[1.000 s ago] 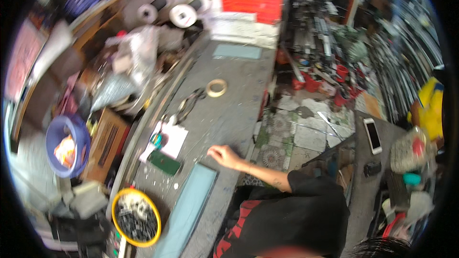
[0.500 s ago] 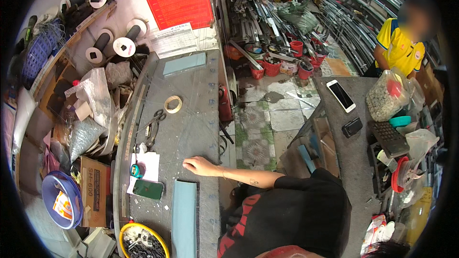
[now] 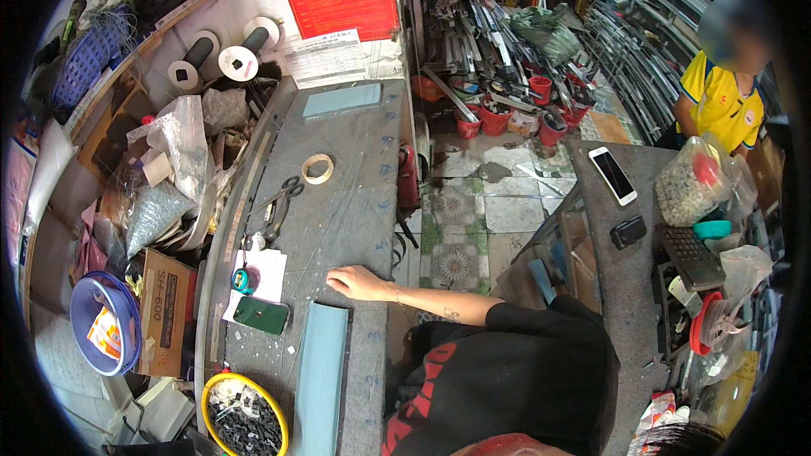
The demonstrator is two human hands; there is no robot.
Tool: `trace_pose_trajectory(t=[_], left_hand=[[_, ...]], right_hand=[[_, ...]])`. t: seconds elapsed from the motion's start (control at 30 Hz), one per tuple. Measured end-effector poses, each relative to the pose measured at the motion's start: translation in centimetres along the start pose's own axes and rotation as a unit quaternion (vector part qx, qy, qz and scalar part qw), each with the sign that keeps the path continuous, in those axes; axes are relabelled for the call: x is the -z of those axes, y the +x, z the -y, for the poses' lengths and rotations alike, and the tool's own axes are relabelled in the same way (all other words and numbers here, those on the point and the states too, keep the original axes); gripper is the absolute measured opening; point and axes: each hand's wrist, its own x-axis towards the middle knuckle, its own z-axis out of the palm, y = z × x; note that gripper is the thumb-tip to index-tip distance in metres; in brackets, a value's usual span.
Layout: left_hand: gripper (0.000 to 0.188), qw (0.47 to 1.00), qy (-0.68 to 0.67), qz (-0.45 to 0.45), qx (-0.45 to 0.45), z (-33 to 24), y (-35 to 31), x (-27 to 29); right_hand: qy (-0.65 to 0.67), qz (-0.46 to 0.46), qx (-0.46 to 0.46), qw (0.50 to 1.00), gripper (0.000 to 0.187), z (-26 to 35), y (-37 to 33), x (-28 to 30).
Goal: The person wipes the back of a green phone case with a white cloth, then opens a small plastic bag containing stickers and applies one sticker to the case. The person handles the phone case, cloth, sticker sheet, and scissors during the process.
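The lower edge cuts off the blue strip [image 3: 321, 380] and the black shirt [image 3: 524, 363]; the right hand [image 3: 359, 283] hides its palm; a co-worker's head [image 3: 740, 32] is blurred.

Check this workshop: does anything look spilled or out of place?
Small white scraps litter the grey bench near the green phone, like dropped offcuts. A dark, irregular patch marks the pale floor tiles, perhaps a stain. Behind the red baskets, long strips lie jumbled.
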Motion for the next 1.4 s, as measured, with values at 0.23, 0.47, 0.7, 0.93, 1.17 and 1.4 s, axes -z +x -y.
trace_pose_trajectory(t=[0.23, 0.47, 0.7, 0.93, 1.17, 1.4], left_hand=[[0.028, 0.999, 0.026, 0.016, 0.012, 1.1, -1.6, 0.0], [0.029, 0.998, 0.046, 0.034, 0.017, 2.5, -3.3, 0.0], [0.029, 0.996, 0.062, 0.059, 0.029, 4.0, -5.2, -0.2], [0.031, 0.991, 0.088, 0.088, 0.044, 6.0, -8.1, -0.3], [0.032, 0.975, 0.160, 0.150, 0.048, 7.3, -16.7, 1.6], [0.040, 0.914, 0.114, 0.354, 0.161, -0.1, -18.9, 13.5]], right_hand=[[-0.025, 0.002, 0.005, 1.000, 0.017, -0.2, 0.1, -0.2], [-0.048, 0.003, 0.006, 0.999, 0.015, -0.3, 0.0, -0.4], [-0.060, 0.035, -0.018, 0.997, 0.015, 0.1, 0.2, -0.1], [-0.059, 0.021, -0.001, 0.998, 0.014, 0.0, 0.1, -0.3], [-0.045, 0.024, -0.022, 0.998, 0.015, 0.5, 0.4, -0.1], [0.092, 0.021, -0.136, 0.986, 0.019, -0.1, 1.0, 0.2]])
